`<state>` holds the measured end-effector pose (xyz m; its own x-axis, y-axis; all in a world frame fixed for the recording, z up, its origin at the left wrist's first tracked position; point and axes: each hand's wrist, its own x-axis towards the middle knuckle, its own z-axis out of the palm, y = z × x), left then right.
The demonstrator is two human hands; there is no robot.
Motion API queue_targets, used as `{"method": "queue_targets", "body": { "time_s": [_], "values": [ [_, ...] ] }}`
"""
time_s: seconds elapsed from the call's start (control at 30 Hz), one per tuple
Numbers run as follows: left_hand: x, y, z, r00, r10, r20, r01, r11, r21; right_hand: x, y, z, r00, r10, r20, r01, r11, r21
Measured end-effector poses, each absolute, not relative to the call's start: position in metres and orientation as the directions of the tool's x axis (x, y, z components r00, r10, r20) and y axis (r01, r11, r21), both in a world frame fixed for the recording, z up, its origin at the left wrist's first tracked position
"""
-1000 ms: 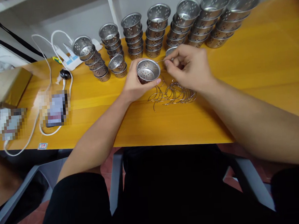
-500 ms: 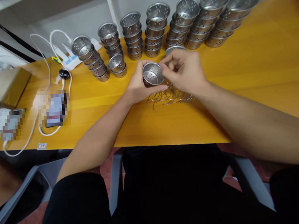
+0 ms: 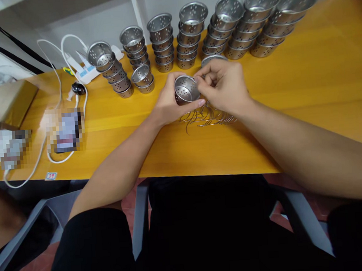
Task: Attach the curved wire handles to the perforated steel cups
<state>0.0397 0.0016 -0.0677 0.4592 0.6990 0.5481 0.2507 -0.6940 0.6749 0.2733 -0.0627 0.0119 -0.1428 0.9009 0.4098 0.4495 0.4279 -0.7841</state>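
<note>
My left hand [image 3: 172, 101] is wrapped round a small perforated metal cup [image 3: 186, 89], tilted so its open mouth and holed bottom face me. At the cup's right rim, the thumb and forefinger of my right hand [image 3: 220, 83] are pinched together. Whatever lies between those fingertips is too small to make out. Beneath both hands, a loose pile of thin curved metal wires [image 3: 210, 116] rests on the table, partly covered by my hands. Just behind my right hand shows the rim of another metal cup [image 3: 213, 59], mostly hidden.
Several leaning stacks of perforated cups [image 3: 194, 35] line the back of the wooden table [image 3: 108, 165]. A shorter stack [image 3: 142, 78] stands in front. To the left lie a phone [image 3: 67, 133], white cables, a power strip [image 3: 88, 74] and a cardboard box [image 3: 8, 102]. Someone's arm [image 3: 3, 218] is at far left.
Both hands stay at the cup, with barely any movement at the rim. The whole view has shifted very slightly.
</note>
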Motion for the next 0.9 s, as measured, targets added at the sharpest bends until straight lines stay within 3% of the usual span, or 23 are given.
{"method": "queue_targets", "body": {
  "time_s": [0.6,0.9],
  "values": [
    [0.041,-0.010,-0.055,0.463,0.726,0.508,0.249,-0.657,0.712,0.271,-0.056,0.001,-0.142,0.880,0.453,0.480,0.461,-0.746],
    [0.030,-0.001,-0.057,0.494,0.746,0.448,0.200,-0.598,0.776,0.277,-0.069,0.035,-0.323,0.860,0.395,0.181,0.466,-0.866]
  ]
}}
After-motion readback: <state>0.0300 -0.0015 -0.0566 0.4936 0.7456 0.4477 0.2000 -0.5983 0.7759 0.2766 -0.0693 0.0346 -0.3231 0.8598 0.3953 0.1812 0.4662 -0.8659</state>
